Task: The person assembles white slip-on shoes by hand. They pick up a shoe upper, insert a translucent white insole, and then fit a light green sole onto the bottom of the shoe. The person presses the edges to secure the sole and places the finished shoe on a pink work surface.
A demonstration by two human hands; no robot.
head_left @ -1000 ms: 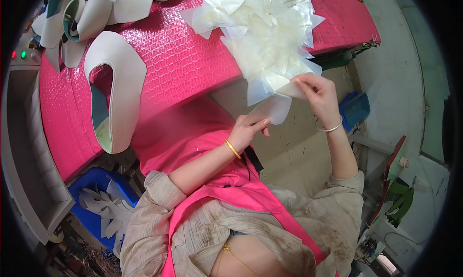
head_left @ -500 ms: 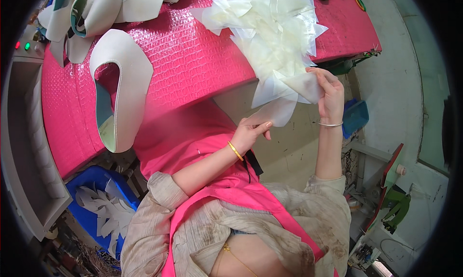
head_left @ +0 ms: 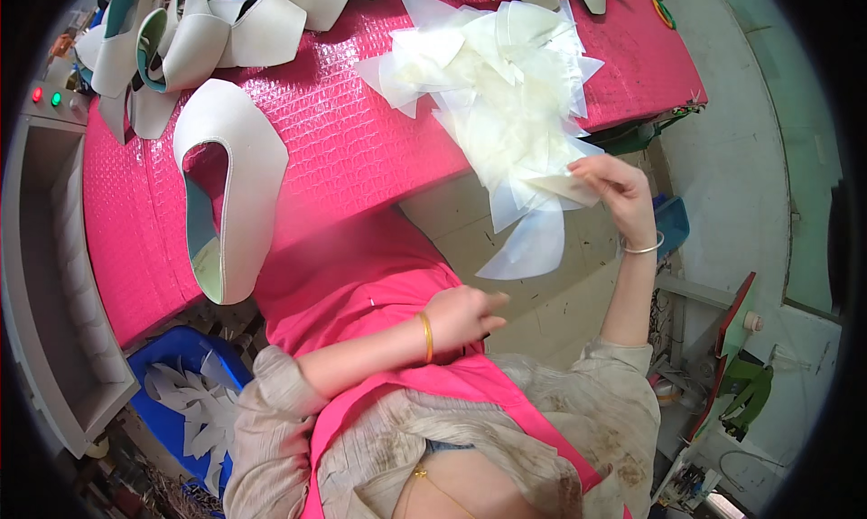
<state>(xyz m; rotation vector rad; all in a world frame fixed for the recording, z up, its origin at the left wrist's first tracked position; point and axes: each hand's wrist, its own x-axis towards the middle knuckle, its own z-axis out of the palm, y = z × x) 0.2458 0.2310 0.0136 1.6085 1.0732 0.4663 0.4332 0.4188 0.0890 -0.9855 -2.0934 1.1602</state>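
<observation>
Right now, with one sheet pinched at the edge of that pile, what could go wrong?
The right hand pinches a thin translucent sheet that hangs past the pink table edge; neighbouring sheets in the loose pile may drag off with it and slide to the floor. The left hand is off the pile, so nothing steadies it. The sheets overlap closely, so two may well lift as one.

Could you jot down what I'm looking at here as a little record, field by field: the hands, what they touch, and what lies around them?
Right hand: raised, fingers pinching a translucent white sheet at the edge of the pile
Left hand: empty, over the lap, gold bangle on the wrist
Pile of sheets: heaped on the pink table, overhanging its near edge
White shoe upper: curved, lying on the table at left
Blue bin: below the table, holding white cut pieces
</observation>
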